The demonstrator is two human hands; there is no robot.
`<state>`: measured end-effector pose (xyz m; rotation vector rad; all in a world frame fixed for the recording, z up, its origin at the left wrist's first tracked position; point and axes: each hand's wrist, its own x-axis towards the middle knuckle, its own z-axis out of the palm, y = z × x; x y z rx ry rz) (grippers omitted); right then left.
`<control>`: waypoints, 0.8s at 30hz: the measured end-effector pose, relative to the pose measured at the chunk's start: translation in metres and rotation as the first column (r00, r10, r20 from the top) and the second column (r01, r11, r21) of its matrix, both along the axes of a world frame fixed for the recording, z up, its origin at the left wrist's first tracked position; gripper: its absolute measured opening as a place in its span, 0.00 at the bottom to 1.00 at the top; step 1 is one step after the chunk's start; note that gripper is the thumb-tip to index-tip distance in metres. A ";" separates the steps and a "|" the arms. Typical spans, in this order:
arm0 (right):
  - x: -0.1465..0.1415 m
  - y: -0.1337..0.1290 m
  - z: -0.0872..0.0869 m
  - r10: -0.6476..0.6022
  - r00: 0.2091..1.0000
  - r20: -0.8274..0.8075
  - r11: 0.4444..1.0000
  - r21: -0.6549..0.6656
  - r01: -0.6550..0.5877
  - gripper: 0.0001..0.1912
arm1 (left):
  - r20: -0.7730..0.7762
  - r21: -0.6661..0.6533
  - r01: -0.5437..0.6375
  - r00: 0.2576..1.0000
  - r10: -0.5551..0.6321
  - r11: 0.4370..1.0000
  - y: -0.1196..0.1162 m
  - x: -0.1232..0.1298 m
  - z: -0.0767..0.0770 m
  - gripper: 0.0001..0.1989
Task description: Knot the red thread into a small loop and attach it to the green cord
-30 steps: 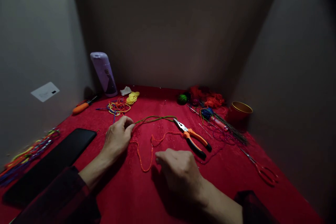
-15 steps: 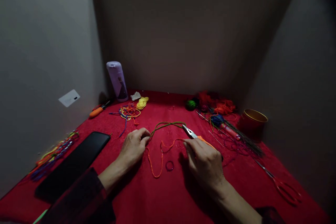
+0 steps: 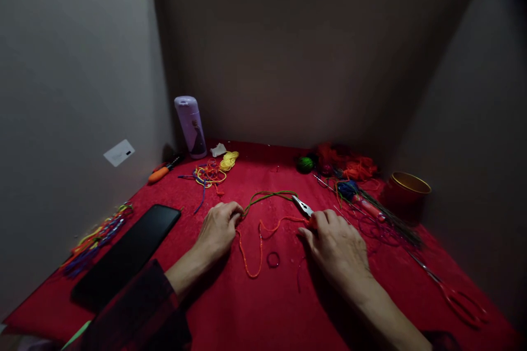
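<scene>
My left hand (image 3: 219, 227) is closed in a pinch on one end of a green cord (image 3: 267, 194), left of centre. The cord arches to the right, its far end at the jaws of the pliers (image 3: 303, 207). Over the pliers' handles lies my right hand (image 3: 337, 244), fingers wrapped round them. An orange-red thread (image 3: 261, 252) runs in a loose loop on the cloth between the hands, one end beside my left fingers, the other near my right. A small dark ring (image 3: 273, 259) lies below the thread.
On the left are a black phone (image 3: 129, 252), colored threads (image 3: 96, 241), orange-handled pliers (image 3: 160, 174) and a purple bottle (image 3: 191, 129). Right are yarn (image 3: 359, 169), a red pot (image 3: 407, 192) and red-handled scissors (image 3: 463, 301). Grey walls surround the red cloth (image 3: 263, 312).
My right hand has moved from the orange-red thread onto the pliers' handles. My left hand keeps its pinch. The whole view has shifted slightly, with things appearing farther right.
</scene>
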<state>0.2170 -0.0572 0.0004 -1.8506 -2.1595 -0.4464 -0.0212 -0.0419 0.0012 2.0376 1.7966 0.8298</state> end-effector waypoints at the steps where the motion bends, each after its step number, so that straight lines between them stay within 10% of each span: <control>1: 0.000 0.000 0.000 -0.011 1.000 -0.003 1.000 -0.002 0.011 0.13 | 0.002 0.001 -0.003 1.000 0.003 1.000 0.001 0.000 -0.001 0.09; 24: -0.004 0.002 -0.002 -0.137 0.989 -0.061 0.975 -0.187 0.124 0.13 | 0.108 -0.063 -0.015 0.994 0.022 0.998 0.008 -0.001 0.002 0.11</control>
